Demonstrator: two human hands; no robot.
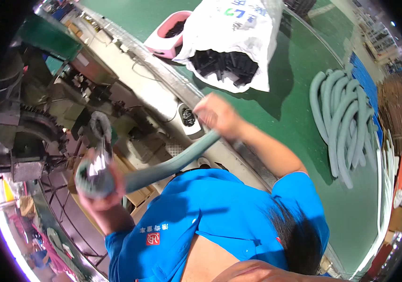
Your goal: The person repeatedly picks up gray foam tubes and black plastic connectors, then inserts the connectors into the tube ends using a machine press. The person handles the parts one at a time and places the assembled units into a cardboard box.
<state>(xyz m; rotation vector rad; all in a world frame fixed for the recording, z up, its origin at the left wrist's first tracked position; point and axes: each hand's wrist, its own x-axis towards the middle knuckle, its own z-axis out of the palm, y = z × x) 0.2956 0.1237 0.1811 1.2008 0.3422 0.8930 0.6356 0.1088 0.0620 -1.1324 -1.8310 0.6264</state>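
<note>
A bent grey-green tube (175, 162) spans the space in front of my blue shirt. My right hand (222, 115), smeared by motion, is closed around its upper end, over the metal edge of the green table. At the left, the fingers of my left hand (102, 195) wrap around the tube's other end, which looks curled or round there. A shiny metallic piece (100, 164) shows at that hand, too blurred to name. Below my right hand is a small white container (189, 118) with dark contents.
Dark machinery (36, 131) stands close on the left. On the green table (304, 155) lie an open white sack (269, 51) of short black pieces, a pink scoop-shaped container (161, 35) and a pile of similar grey-green tubes (344, 108). A cardboard box (137, 197) sits below the tube.
</note>
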